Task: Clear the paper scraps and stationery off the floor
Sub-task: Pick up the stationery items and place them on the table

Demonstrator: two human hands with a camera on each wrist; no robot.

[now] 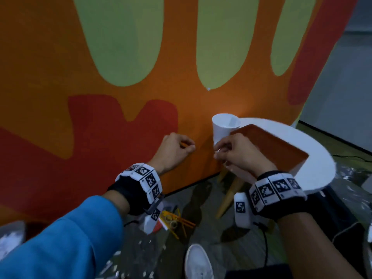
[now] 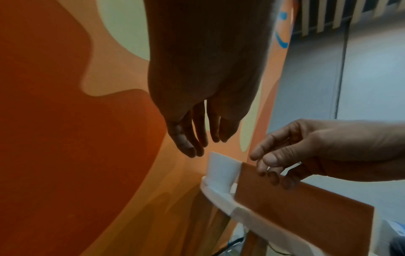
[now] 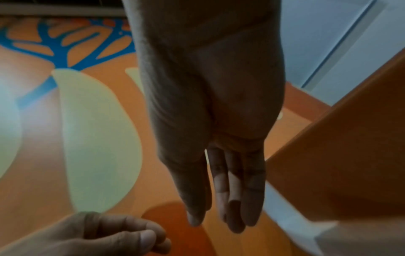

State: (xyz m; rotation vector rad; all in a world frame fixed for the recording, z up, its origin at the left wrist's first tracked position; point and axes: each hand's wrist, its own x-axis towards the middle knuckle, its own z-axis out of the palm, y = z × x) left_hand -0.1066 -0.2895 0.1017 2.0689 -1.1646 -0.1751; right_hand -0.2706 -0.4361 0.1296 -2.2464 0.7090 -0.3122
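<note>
the pencils (image 1: 177, 220) and tape rolls (image 1: 170, 221) on the floor are small, blurred and partly behind the left wrist band (image 1: 141, 182). the shoe (image 1: 198, 262) is cut off by the bottom edge.

Head view looks down over both wrists; wrist views, close, share the white cup (image 2: 221, 170) corner.

Blue sleeve (image 1: 66, 242), black wristbands (image 1: 128, 196) w/ b&w marker tiles, white shoe (image 1: 198, 262)

A matt white paper cup (image 1: 225, 127) stands on a smooth white tabletop (image 1: 314, 158) with wooden legs (image 1: 227, 198).
</note>
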